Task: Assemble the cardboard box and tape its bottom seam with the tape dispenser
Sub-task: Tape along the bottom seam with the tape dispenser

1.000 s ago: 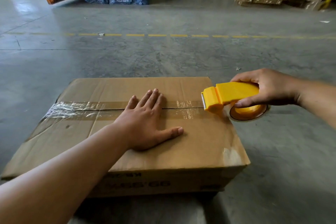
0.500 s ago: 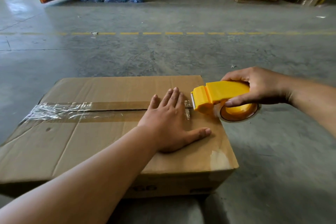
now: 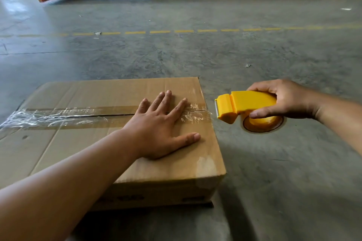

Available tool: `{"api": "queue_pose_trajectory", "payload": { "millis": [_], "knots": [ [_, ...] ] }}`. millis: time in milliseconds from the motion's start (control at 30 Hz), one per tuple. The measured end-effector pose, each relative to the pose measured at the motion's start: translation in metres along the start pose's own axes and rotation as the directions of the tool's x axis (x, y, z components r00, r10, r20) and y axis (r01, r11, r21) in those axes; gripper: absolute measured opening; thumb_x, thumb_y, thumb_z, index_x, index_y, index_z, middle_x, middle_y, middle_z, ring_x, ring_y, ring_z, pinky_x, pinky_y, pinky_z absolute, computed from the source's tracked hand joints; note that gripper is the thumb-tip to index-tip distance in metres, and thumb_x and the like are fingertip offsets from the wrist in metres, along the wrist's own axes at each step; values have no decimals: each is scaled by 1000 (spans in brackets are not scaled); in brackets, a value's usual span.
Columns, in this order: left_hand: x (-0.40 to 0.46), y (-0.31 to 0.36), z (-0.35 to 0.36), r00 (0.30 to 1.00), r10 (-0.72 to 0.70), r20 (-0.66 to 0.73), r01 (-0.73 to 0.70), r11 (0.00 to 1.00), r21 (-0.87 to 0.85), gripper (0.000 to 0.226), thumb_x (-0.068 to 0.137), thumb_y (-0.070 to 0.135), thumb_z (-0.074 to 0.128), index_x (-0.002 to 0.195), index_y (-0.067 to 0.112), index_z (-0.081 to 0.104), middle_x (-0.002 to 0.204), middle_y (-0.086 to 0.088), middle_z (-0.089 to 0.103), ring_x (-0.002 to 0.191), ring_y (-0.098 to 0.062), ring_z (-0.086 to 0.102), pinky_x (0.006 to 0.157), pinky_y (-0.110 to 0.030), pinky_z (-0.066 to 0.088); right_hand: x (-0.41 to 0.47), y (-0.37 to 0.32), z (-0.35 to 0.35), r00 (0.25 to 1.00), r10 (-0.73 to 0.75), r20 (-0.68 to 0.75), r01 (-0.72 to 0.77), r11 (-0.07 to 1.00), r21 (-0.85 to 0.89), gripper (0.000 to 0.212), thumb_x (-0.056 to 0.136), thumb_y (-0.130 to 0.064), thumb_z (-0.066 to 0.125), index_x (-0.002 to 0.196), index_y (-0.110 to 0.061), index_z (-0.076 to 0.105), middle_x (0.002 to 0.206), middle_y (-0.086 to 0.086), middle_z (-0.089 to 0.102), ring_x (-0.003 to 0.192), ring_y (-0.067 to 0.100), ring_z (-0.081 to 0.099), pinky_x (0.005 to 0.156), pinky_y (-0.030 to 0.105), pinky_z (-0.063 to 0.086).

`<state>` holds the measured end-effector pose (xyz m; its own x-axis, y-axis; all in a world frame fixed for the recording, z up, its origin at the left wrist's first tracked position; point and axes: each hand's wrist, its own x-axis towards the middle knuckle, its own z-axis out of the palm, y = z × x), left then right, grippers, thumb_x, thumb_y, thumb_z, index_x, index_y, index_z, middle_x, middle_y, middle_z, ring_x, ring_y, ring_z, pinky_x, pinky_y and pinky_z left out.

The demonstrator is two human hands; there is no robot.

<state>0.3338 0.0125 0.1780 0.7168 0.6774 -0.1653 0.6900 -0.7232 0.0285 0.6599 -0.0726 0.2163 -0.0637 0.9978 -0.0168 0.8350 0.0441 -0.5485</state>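
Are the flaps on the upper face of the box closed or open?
Closed: the flaps of the box lie flat, with clear tape over their seam.

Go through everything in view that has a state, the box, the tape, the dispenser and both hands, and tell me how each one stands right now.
Cardboard box: assembled, flaps closed, resting on the floor.
Tape strip: laid along the seam, wrinkled, reaching the right edge.
Tape dispenser: lifted clear of the box, just past its right edge.
Left hand: flat, fingers spread, pressing on the seam.
Right hand: gripping the dispenser.
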Motion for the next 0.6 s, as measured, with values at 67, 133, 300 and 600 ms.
{"api": "queue_pose_trajectory", "payload": {
  "millis": [67,133,300,600],
  "knots": [
    [-1,1,0,1000,1,4,-1,1000,8,99,70,97,4,149,45,-24,161,-3,-29,146,-18,-28,121,-48,-9,-2,0,-1,1000,7,1,-7,1000,5,60,47,-74,72,98,-43,65,94,-21,66,86,2,63,73,26,49],
    [-3,1,0,1000,1,3,-2,1000,11,98,70,97,4,149,45,-25,160,-2,-30,146,-18,-29,121,-48,-9,-3,1,-1,1000,7,5,-7,1000,11,60,48,-73,72,99,-41,66,93,-20,67,86,3,63,74,27,50],
    [-5,2,0,1000,3,6,-3,1000,16,99,70,97,2,149,45,-25,159,-1,-31,145,-17,-31,122,-48,-8,-2,4,5,1000,11,28,-12,1000,28,62,48,-71,74,100,-36,67,91,-15,68,83,6,64,75,31,52],
    [-7,3,-2,1000,11,14,-12,1000,22,99,71,96,3,150,43,-25,158,0,-32,145,-16,-31,122,-47,-8,3,17,21,998,12,60,-20,991,133,74,42,-84,72,102,-41,66,92,-11,69,84,10,66,76,32,52]
  ]
}}
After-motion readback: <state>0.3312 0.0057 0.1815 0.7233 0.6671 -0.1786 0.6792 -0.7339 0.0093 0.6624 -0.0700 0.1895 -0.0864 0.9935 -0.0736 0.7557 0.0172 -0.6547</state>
